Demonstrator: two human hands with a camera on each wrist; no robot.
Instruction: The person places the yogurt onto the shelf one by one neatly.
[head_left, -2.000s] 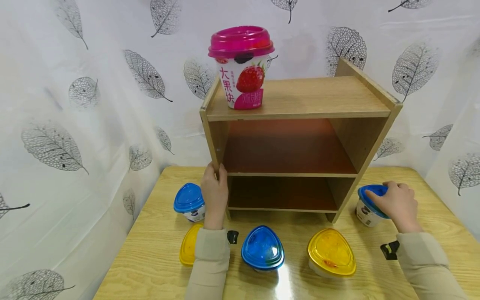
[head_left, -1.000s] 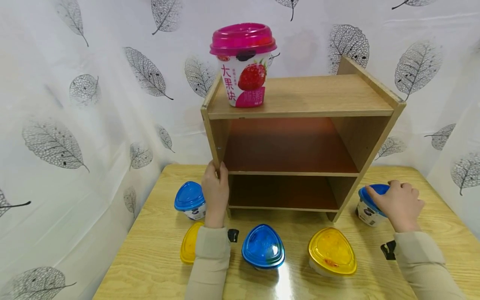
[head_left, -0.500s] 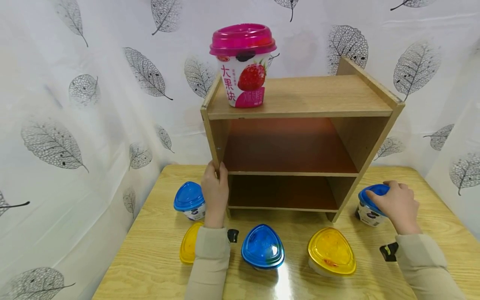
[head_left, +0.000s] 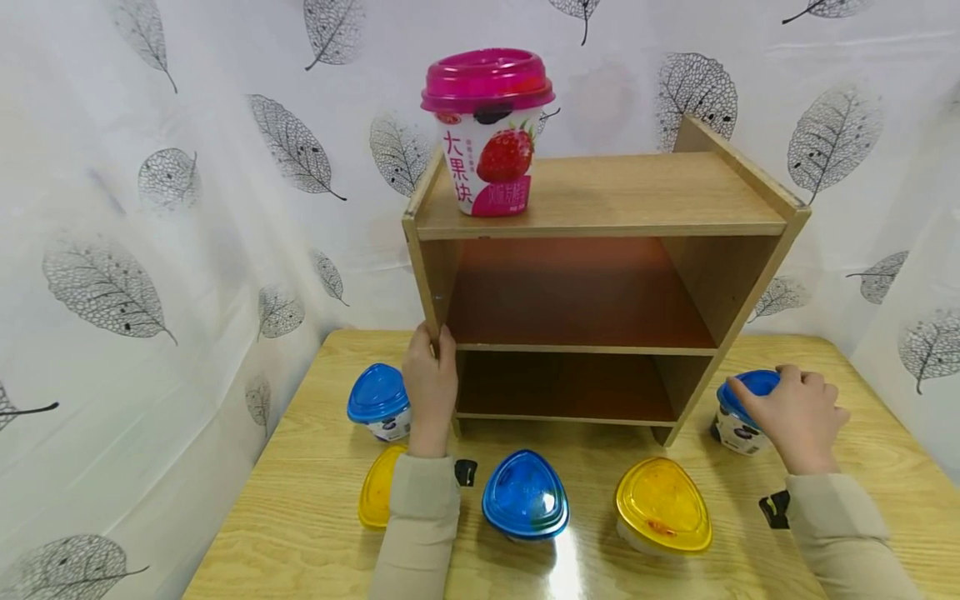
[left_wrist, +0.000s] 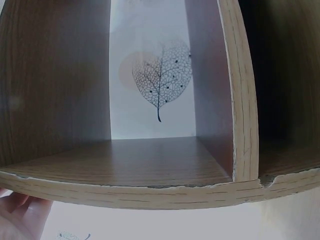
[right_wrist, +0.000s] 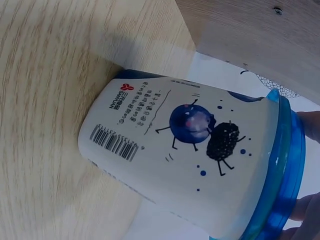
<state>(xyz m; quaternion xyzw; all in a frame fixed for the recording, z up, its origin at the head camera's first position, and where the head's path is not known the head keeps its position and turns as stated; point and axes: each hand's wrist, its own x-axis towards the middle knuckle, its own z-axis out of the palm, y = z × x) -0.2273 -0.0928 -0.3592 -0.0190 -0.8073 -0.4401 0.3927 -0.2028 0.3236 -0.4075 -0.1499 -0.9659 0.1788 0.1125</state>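
Observation:
My left hand point(head_left: 430, 387) grips the front edge of the left side panel of a small wooden shelf point(head_left: 600, 229), thumb inside. In the left wrist view, only part of that hand point(left_wrist: 27, 215) shows below the panel. At the right, my right hand point(head_left: 804, 421) holds the blue lid of a white yogurt cup point(head_left: 738, 432) by its rim. The right wrist view shows the cup's base on the table and a blueberry and blackberry print on its side point(right_wrist: 185, 145). Fingertips point(right_wrist: 302, 207) touch the lid there; the rest of the hand is hidden.
A pink-lidded strawberry yogurt cup point(head_left: 491, 167) stands on the shelf's top left. On the table point(head_left: 300, 517) are another blue-lidded cup point(head_left: 378, 400), a yellow-lidded one point(head_left: 377, 492) partly behind my left arm, a blue one point(head_left: 525, 496) and a yellow one point(head_left: 663, 504) in front.
My right hand shifts slightly back and forth on the lid, and the cup has turned a little, its print facing further right. My left hand stays on the panel.

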